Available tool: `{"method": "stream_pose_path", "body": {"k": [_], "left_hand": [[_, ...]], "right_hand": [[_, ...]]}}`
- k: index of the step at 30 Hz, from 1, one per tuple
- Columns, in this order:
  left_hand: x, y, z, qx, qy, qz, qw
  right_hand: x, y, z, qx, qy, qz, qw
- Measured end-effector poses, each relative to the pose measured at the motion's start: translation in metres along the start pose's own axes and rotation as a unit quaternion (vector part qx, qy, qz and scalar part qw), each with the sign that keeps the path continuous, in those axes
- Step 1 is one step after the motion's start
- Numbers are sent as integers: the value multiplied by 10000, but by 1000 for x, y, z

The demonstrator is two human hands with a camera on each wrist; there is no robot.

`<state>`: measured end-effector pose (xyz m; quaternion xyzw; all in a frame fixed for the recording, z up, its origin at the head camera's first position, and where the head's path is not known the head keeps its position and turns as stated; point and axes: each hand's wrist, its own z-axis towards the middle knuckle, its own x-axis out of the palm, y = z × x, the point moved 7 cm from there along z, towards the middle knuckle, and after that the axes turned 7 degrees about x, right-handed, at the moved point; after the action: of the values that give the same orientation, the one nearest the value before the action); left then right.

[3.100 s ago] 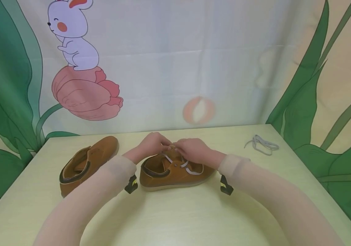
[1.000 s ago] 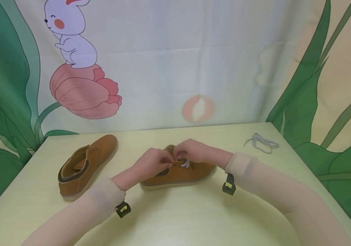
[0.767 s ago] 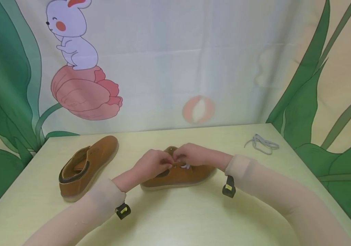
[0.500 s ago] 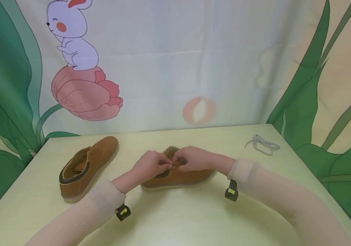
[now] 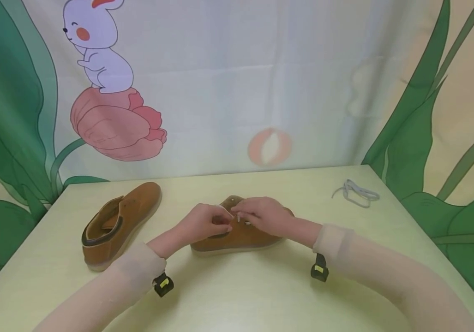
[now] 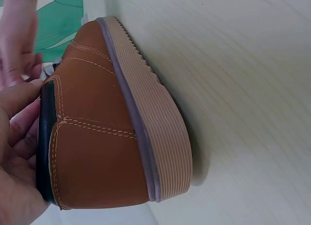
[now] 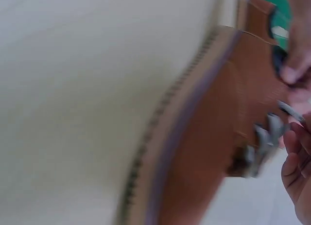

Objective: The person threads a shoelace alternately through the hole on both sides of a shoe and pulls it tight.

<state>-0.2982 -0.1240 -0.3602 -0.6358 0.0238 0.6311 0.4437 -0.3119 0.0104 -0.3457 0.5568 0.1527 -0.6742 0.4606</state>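
Hands (image 5: 203, 223) work at a brown shoe (image 5: 243, 240) — the right (image 5: 267, 216) pinching lace (image 7: 275, 125) (pale grey).

The head view looks down and forward; both close wrist views share one shoe (image 5: 241, 240), left from the heel (image 6: 102, 166), right from the toe (image 5: 277, 236).

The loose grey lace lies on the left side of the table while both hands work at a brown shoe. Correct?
The side is wrong: the head view shows the loose grey lace on the right side of the table. The left hand and right hand do work at a brown shoe.
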Motion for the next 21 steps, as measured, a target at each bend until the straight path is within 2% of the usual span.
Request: {"method": "stream_pose_path", "body": {"k": [2,6,10,15,17,18,19,21], "left_hand": [[0,1,0,-27,-23,3,10000],[-2,2,0,-68,-78,28,9999],[-1,4,0,-130,-92,42,9999],[0,5,0,-206,-39,108,9997],[0,4,0,-163,-21,175,9997],[-1,3,-1,-143,-24,197,9997],[-3,3,-2,-130,-51,222,9997],[-10,3,-4,-98,-207,364,9991]], "right_hand": [[-15,-1,3,65,-408,319,9986],[-48,-2,10,228,-1100,991,9887],[-68,1,10,295,-1252,1234,9840],[-83,18,-2,-14,-1499,1198,9814],[-82,26,-8,-95,-1379,1189,9832],[-79,30,-11,-152,-1177,1228,9853],[-75,34,-14,-186,-845,1265,9882],[-59,43,-22,-218,94,1285,9914]]}}
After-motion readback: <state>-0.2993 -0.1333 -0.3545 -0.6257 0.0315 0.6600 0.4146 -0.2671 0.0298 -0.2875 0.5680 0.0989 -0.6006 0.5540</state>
